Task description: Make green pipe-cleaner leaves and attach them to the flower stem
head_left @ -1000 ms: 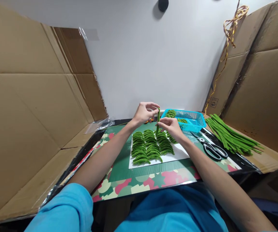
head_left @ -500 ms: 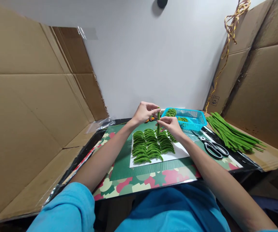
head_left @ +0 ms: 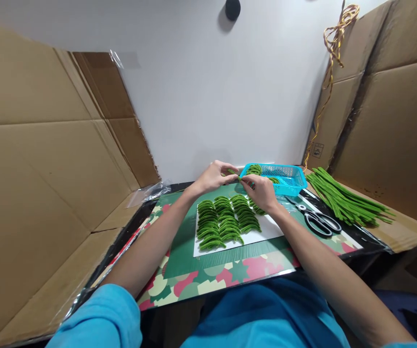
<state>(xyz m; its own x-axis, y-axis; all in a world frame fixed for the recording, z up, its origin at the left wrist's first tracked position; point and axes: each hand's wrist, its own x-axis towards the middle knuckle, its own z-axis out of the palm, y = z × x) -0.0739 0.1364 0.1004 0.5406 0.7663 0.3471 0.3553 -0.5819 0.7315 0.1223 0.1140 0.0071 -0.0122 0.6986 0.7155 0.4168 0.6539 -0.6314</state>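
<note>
Close together above the far edge of the white sheet [head_left: 272, 231], my left hand [head_left: 214, 178] and my right hand [head_left: 261, 192] both pinch a short green pipe cleaner [head_left: 232, 172]. It lies slantwise between the fingertips, partly hidden by them. Below, curved green pipe cleaner pieces [head_left: 227, 221] lie on the sheet in several columns. Just behind my right hand stands a blue plastic basket [head_left: 301, 183] with more curved green pieces [head_left: 254, 169] in it.
Black-handled scissors [head_left: 320, 222] lie right of the sheet. Farther right is a bundle of long green pipe cleaners [head_left: 346, 198]. Cardboard walls [head_left: 49, 159] stand on both sides, and a clear plastic bag [head_left: 148, 192] lies at the back left.
The pipe cleaner has gone from upright to slanted between my fingers. My right hand has turned over it, fingers more curled. The view has shifted slightly.
</note>
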